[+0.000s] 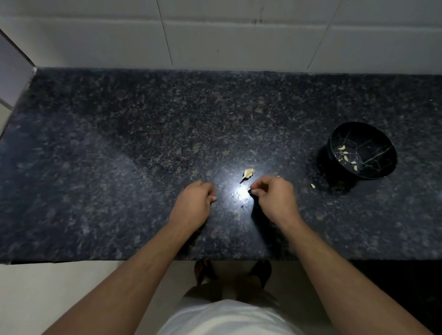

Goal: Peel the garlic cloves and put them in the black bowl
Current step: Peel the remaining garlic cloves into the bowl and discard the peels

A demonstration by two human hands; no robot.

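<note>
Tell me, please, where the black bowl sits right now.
In the head view, the black bowl stands on the granite counter at the far right, beyond the right hand, with peeled garlic cloves inside.

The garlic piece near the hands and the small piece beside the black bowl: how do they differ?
The garlic piece is larger and lies beyond the hands; the small piece is much smaller and lies near the black bowl. The garlic piece looks ragged; the small piece looks smooth. Both are pale and lie on the dark counter, outside the bowl.

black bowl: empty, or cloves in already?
Not empty: the black bowl holds several pale garlic cloves on its bottom.
</note>
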